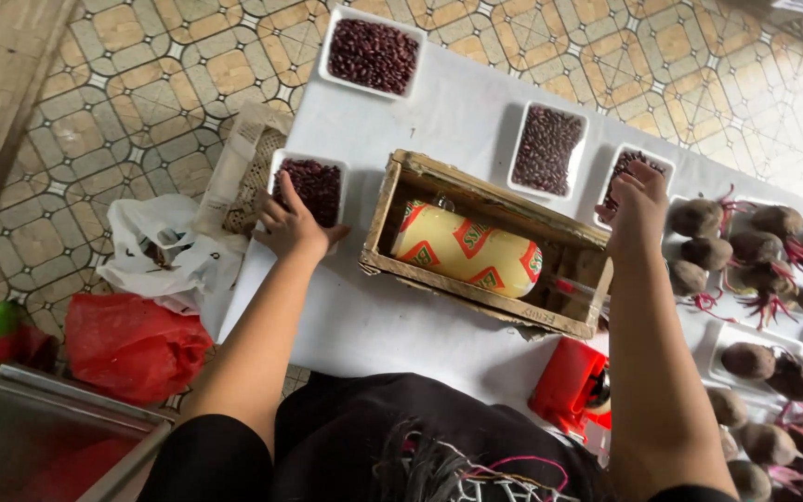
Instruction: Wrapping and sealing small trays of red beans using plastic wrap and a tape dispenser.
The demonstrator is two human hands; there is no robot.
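the left hand (292, 226) rests on the rim of a white rectangular tray of dark red beans (311, 188) at the left edge of the white worktop (374, 325), fingers curled loosely round it. the right hand (638, 206) grips a similar bean tray (626, 167) beyond the worn wooden crate (392, 209). the trays look light, thin and spill-prone; best held level by opposite rims.

White-covered table (392, 325), four white trays of red beans (373, 54), wooden crate (485, 244), beetroots (755, 270), red tool (569, 383)
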